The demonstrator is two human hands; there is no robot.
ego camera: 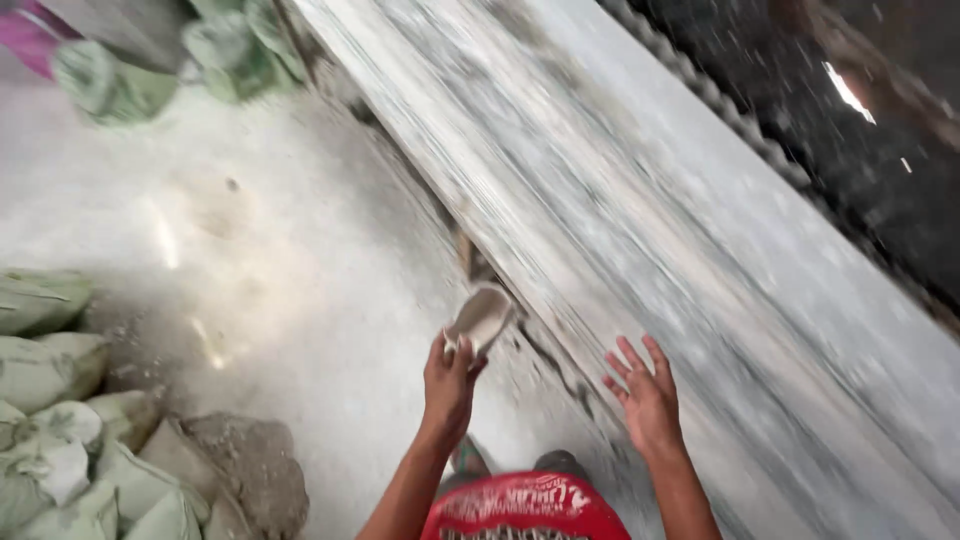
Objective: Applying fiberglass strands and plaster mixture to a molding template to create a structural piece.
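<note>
— So, the head view: what is each hand doing?

— The left hand (449, 385) is raised with its fingers clamped round the handle end of a small trowel (481, 318), whose pale, dust-coated blade points up and away from the person. The blade sits just beside the lower edge of a long grey slab (640, 200) that runs diagonally from the top middle down to the bottom right corner.

— And the other one?

— The right hand (645, 395) is empty, fingers spread apart and stretched out, held over the slab's near edge (whether it actually touches the slab, I cannot tell, since the picture is smeared by motion).

— What lies around them?

— A pale, dusty floor (270, 270) fills the left half. Along its left edge lie pale green sacks (45, 400), stacked toward the bottom left corner, and beside them is a grey heap of powdery material (255, 465). More green sacks (150, 65) sit at the top left corner. Past the slab's far edge, a ribbed dark strip (720, 105) borders a dark area at the top right corner.

— Anything of the person?

— Both bare forearms come up from the bottom edge, with a red garment (525, 510) between them.
</note>
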